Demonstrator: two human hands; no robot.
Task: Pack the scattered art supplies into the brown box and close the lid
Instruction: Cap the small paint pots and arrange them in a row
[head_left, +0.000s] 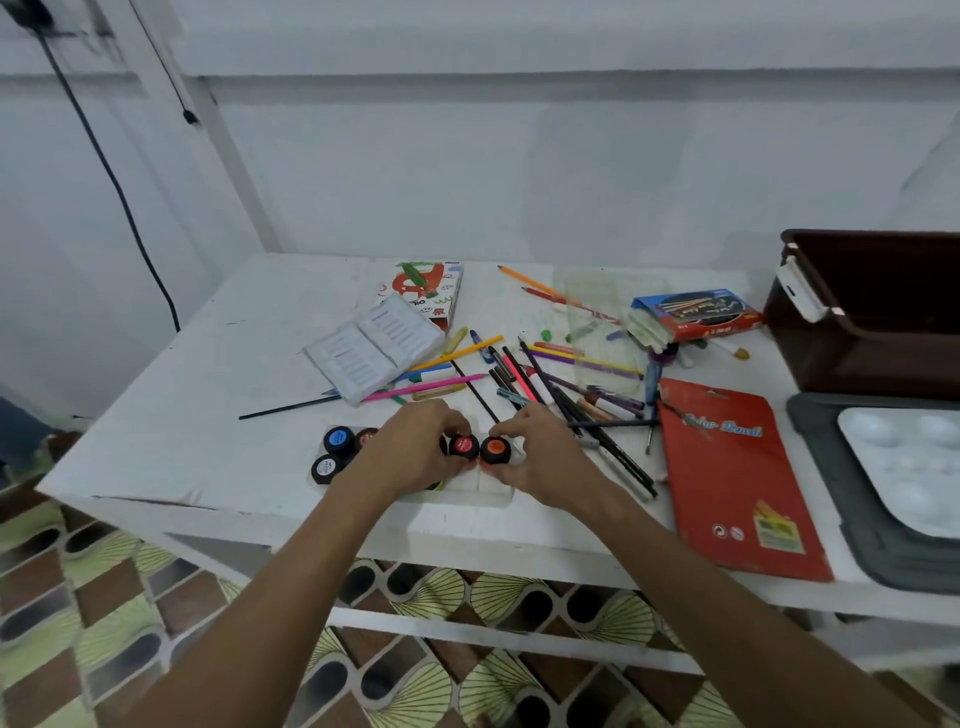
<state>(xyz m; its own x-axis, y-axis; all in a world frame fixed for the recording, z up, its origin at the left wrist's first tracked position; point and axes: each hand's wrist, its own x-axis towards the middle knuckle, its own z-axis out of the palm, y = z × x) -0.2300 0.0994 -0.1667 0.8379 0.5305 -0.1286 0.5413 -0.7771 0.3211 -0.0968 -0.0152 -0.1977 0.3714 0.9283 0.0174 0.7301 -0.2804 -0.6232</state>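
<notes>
Near the front edge of the tabletop (218, 374), toward its left corner, both hands are working at a clear tray of paint pots (493, 496). The left hand (415, 449) is curling its fingers round a red-lidded pot (463, 446), and the right hand (540, 457) is pinching an orange-lidded pot (496, 450) just beside it, the two pots nearly touching. Other pots, one blue-lidded (338, 439), are sitting at the tray's left end. The brown box (872, 332) is standing open at the back right corner, well apart from the hands and off to their right, so the right hand is the nearer one for carrying anything across. Between hands and box, the scattered pencils (550, 379) are lying mostly slantwise, with a red pencil packet (737, 478) along the front right. Both forearms are reaching forward and converging, wrists low over the tray.
</notes>
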